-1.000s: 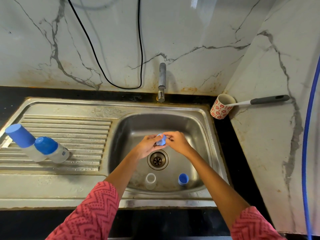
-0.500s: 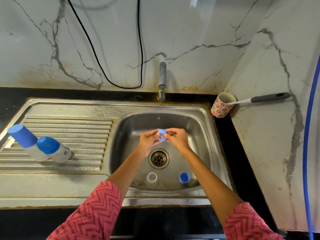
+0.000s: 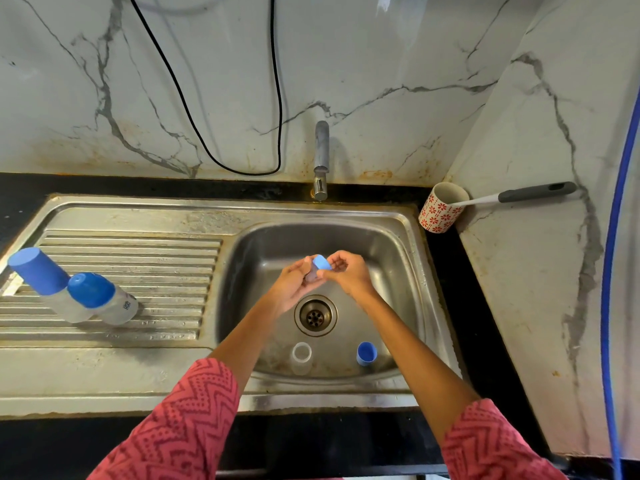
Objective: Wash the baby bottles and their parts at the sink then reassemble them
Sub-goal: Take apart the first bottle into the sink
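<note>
Bright, even light falls from above and a little behind me, so my arms throw only soft shadows into the sink basin [image 3: 263, 258]. A pale glare streaks the marble wall [image 3: 384, 1] at the far top. The wide lens bows the steel drainboard [image 3: 121, 216] and the blue hose [image 3: 606, 271] at the right edge. Everything stays sharp.

Basin front partly blocked

A clear bottle [image 3: 301, 356] and blue cap [image 3: 366, 353] stand near the sink [image 3: 242, 216] basin's front wall; a gap lies between them.

Steel sink [image 3: 138, 382], two capped bottles [image 3: 100, 301] on drainboard
</note>
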